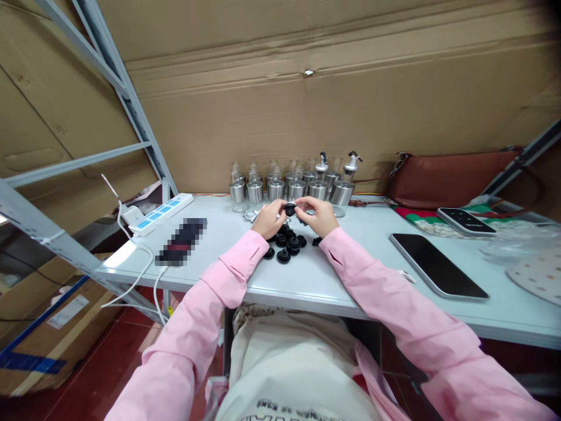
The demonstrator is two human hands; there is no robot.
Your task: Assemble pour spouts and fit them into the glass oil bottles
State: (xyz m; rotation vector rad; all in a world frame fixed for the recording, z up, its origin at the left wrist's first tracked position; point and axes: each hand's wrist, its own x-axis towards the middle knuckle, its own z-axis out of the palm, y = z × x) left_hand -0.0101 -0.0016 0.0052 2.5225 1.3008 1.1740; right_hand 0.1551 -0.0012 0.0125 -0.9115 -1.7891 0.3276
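My left hand (268,218) and my right hand (316,214) meet over the table, both pinching one small black stopper (290,208) between their fingertips. Just below them, several more black stoppers (287,244) lie in a loose heap on the pale table (307,280). Behind my hands stands a row of small glass bottles with steel bases (276,188); two of them at the right end carry pourer spouts (352,159). Both my sleeves are pink.
A white power strip (158,213) with cables lies at the left, a dark blurred object (182,241) beside it. A tablet (438,264), a remote-like device (465,221) and a brown bag (451,178) sit at the right. Cardboard walls and metal shelf struts surround the table.
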